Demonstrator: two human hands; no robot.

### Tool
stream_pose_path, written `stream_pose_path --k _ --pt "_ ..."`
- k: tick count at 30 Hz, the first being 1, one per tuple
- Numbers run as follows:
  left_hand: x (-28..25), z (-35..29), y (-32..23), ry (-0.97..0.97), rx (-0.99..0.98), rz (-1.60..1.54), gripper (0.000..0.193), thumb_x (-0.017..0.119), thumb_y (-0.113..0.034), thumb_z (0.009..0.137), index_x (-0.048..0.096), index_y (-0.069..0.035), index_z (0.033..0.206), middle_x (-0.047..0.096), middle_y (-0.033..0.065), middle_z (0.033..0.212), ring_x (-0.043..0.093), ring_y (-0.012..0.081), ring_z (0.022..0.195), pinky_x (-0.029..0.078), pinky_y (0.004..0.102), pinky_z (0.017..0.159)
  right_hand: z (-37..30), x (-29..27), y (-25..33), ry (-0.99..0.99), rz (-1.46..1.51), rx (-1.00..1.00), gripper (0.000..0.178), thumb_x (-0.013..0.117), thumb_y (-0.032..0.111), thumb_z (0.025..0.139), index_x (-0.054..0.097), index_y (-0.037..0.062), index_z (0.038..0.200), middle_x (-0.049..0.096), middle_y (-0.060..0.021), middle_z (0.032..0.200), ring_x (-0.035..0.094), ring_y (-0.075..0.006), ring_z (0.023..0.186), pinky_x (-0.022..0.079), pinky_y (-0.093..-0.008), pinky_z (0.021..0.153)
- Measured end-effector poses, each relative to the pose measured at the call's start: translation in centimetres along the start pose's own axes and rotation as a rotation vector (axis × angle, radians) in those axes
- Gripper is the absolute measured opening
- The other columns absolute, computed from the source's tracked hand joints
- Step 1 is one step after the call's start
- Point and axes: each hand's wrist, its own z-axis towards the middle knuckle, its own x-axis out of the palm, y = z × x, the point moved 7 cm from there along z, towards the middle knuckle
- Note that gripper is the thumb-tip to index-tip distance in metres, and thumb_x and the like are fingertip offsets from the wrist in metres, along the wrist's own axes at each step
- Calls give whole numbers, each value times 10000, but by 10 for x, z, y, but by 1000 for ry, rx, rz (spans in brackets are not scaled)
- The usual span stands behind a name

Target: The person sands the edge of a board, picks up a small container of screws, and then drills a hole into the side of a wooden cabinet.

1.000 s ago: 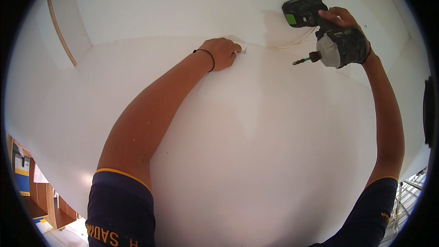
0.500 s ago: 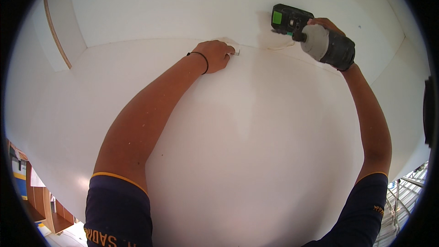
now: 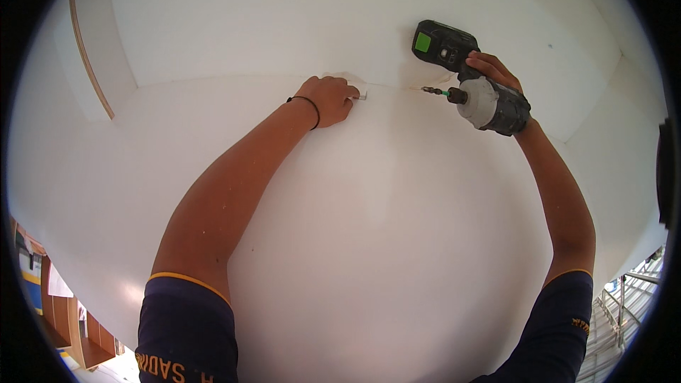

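Observation:
My right hand [image 3: 495,74] is wrapped round the grip of a cordless drill [image 3: 489,105] with a grey and black body. Its battery [image 3: 445,44] is black with a green patch, and a dark drill bit [image 3: 433,91] points left from the chuck, toward my left hand. Fingers closed, my left hand [image 3: 328,101] pinches a small whitish angled bracket [image 3: 360,96] against the white panel, close to the seam where two panels meet. A gap separates the bit's tip from the bracket. Most of the bracket is hidden behind the fingers.
Large white panels [image 3: 390,241] surround my arms, meeting in corners at left and right. A brown-edged board [image 3: 89,57] stands at upper left. Wooden cabinet parts [image 3: 92,340] show beyond the panel at lower left, metal framing [image 3: 624,305] at lower right. A thin pale strand lies by the seam.
The drill has come left and slightly down, and its bit now points more plainly at the bracket. My left hand keeps its pinch at the seam, with only a small shift in view.

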Motion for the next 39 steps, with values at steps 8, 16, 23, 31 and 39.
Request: stream_pose_path --k 8,16,23,31,39 --pt "-1 2 5 -11 -30 -170 319 441 -194 855 615 -164 1121 556 91 1061 543 259 1027 419 363 916 -7 -7 -4 -23 56 -46 614 771 183 643 558 139 1218 485 -102 1270 515 -242 1155 434 -328 979" --pt "-11 5 6 80 -67 -232 371 408 -136 826 631 -182 1119 481 44 1219 521 224 1091 426 362 931 -6 -8 3 -48 -6 -36 598 763 188 649 558 146 1210 518 -70 1235 524 -209 1136 449 -308 966" --pt "0 9 13 104 -72 -182 446 375 -90 808 622 -237 1150 422 3 1326 500 183 1151 376 377 1003 -3 -2 2 -65 -69 -118 584 757 189 645 564 140 1194 544 -41 1204 515 -224 1138 452 -313 969" --pt "4 6 15 112 -75 -195 462 377 -73 808 594 -231 1184 461 27 1258 510 200 1121 384 370 988 -4 -1 -3 -59 32 -18 579 754 167 655 563 145 1200 508 -78 1241 501 -221 1160 435 -320 995" --pt "-10 -1 -5 63 -31 -38 389 412 -96 839 605 -193 1162 515 64 1162 539 232 1075 437 355 910 -14 -8 0 -158 -131 -78 716 749 167 663 449 161 1314 449 -108 1298 470 -264 1196 410 -318 1005"
